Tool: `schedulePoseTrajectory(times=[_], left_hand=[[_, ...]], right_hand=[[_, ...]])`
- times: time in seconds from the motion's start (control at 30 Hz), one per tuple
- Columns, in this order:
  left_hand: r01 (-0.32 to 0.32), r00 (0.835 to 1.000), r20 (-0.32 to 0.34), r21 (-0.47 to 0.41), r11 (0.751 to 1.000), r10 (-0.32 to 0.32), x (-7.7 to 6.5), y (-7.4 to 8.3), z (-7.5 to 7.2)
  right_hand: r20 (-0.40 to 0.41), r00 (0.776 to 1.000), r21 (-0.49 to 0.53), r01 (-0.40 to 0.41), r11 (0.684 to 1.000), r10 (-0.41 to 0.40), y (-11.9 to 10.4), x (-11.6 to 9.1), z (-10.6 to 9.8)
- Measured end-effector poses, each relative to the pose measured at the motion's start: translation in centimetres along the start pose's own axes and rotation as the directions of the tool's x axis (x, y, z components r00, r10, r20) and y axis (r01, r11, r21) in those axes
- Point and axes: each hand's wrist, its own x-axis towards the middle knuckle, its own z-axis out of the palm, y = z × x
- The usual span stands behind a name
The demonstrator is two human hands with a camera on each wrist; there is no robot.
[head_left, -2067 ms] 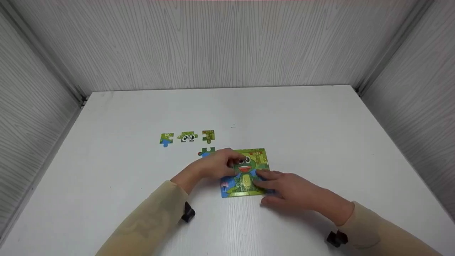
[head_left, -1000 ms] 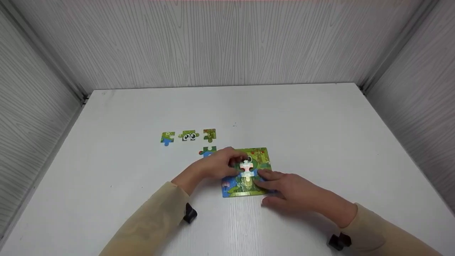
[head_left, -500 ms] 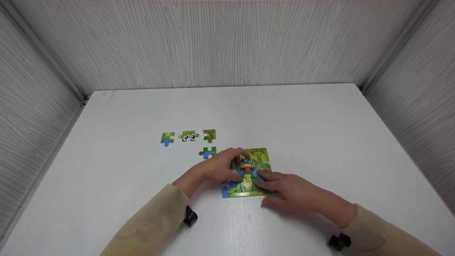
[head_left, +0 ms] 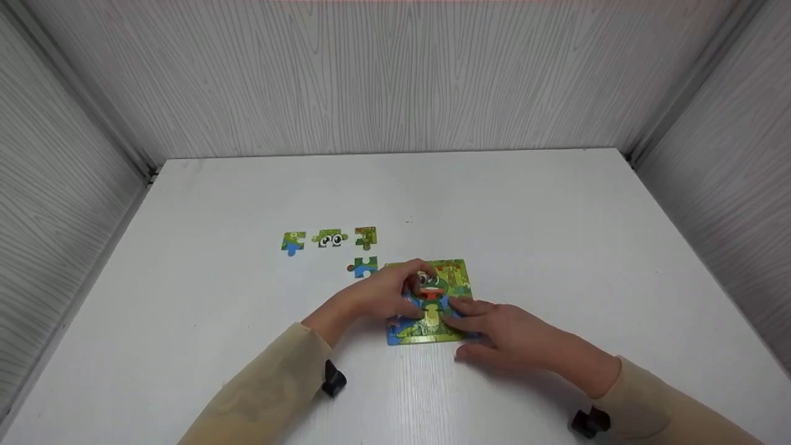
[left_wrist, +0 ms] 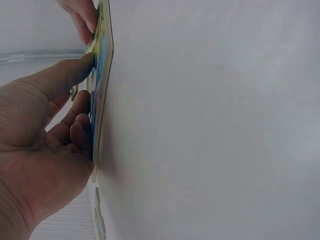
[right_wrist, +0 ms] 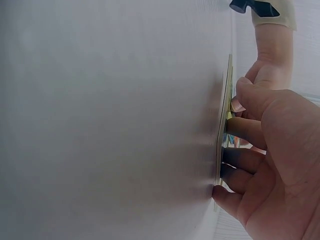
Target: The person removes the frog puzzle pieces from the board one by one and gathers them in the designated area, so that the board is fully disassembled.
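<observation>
A square frog jigsaw puzzle (head_left: pixel 458 278) lies flat on the white table. My left hand (head_left: pixel 384 290) reaches over its left part, thumb and fingertips curled at the middle jigsaw piece (head_left: pixel 431 295), which carries the frog's red mouth. In the left wrist view an edge of a piece (left_wrist: pixel 74 93) stands out from the puzzle's face beyond the thumb. My right hand (head_left: pixel 516 337) rests on the puzzle's right side, its fingers extended over the edge. In the right wrist view those fingers (right_wrist: pixel 243 159) press on the thin board. Both hands hide parts of the picture.
Three loose jigsaw pieces lie in a row behind and left: a green-and-blue one (head_left: pixel 293 241), one with eyes (head_left: pixel 330 238) and a green corner (head_left: pixel 366 236). Another piece (head_left: pixel 363 267) lies close to the puzzle's far left corner. Panelled walls (head_left: pixel 395 74) enclose the table.
The middle piece flashed with glare a second ago, then showed its red mouth again at a changed tilt. My left thumb and fingers have shifted slightly right; my right hand stays in place.
</observation>
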Motion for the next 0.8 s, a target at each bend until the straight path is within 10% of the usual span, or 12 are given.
schedulePoseTrajectory(times=[0.8], left_hand=[[-0.034,0.999,-0.026,0.062,0.997,0.035,0.25,0.29,0.51]], right_hand=[[0.016,1.0,-0.01,-0.011,1.0,0.011,0.01,-0.06,-0.02]])
